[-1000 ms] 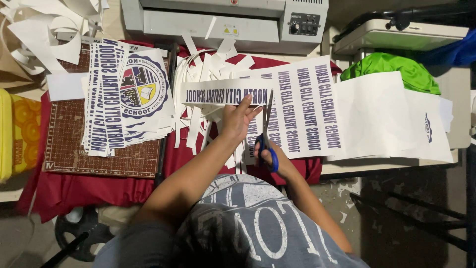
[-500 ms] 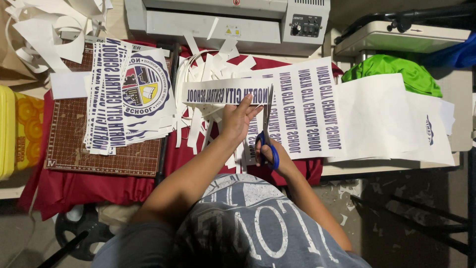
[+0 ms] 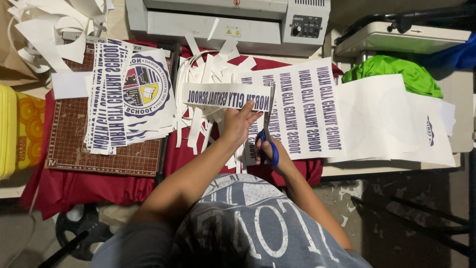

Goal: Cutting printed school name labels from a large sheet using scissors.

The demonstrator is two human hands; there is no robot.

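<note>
My left hand [image 3: 238,121] pinches the right end of a long white paper strip [image 3: 225,96] printed with dark blue letters, holding it level above the table. My right hand [image 3: 270,149] grips blue-handled scissors [image 3: 269,126], blades pointing up and away, at the strip's right edge. Under both hands lies a large printed sheet [image 3: 302,111] with rows of blue lettering. A heap of narrow white offcuts [image 3: 206,74] lies behind the strip on the red cloth [image 3: 89,186].
A stack of printed sheets with a round emblem [image 3: 131,94] rests on a brown cutting mat [image 3: 99,149] at left. A grey laminator [image 3: 228,20] stands at the back. Blank white sheets [image 3: 391,119] and a green cloth [image 3: 396,69] lie right; a yellow container [image 3: 12,129] far left.
The scissors blades have moved up along the strip's right end, and the strip has shifted a little in my left hand. Everything else stays put.
</note>
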